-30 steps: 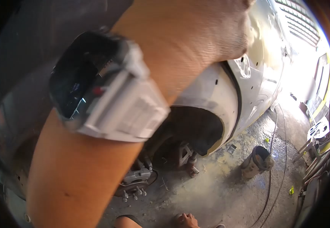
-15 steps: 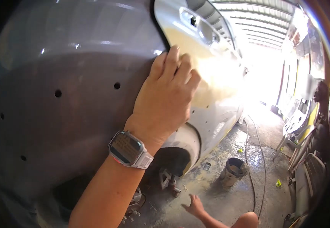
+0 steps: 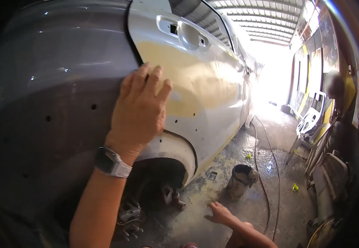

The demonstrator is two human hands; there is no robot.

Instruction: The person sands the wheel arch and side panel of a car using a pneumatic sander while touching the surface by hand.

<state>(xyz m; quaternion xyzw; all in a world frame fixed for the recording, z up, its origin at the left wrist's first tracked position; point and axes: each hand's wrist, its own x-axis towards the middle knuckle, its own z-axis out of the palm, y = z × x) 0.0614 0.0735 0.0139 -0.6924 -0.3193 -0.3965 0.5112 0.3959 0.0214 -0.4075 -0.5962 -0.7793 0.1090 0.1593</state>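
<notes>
My left hand (image 3: 140, 107), with a wristwatch (image 3: 112, 162) on its wrist, rests on the side of a car. Its fingers are stretched and slightly apart near the seam between the dark grey rear panel (image 3: 72, 89) and the silver door (image 3: 225, 105). Nothing shows in its grasp, though the palm is hidden. Yellowish filler (image 3: 163, 56) covers part of the door just beyond the fingertips. Low over the floor, my right hand (image 3: 220, 213) hangs with its fingers loosely extended and no object visible in it.
Below the panel is the wheel arch (image 3: 189, 157), with a metal jack-like support (image 3: 172, 196) under it. A dark bucket (image 3: 242, 177) stands on the wet floor (image 3: 212, 223) beside hoses (image 3: 266, 194). White plastic chairs (image 3: 309, 124) and loose panels (image 3: 330, 177) line the right side.
The view has swung, so the car and floor sit further left and more of the door shows. My left hand stays against the panel near the seam, its fingers a little more spread.
</notes>
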